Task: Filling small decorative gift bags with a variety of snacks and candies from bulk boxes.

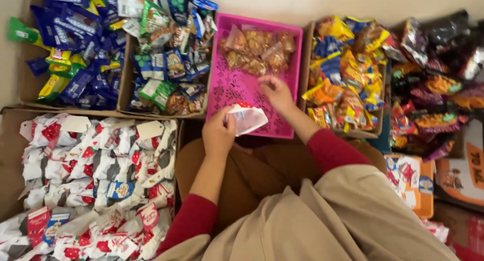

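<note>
Leftmost, beside the left hand (218, 134), a cardboard box (10, 155) holds white-and-red packets. That hand grasps a small white-and-red pouch (247, 117) at its near edge, over a pink perforated tray (237, 84). Just right, the right hand (276, 92) pinches the pouch's top. Beyond it lies a box of yellow snack packs (343, 74).
</note>
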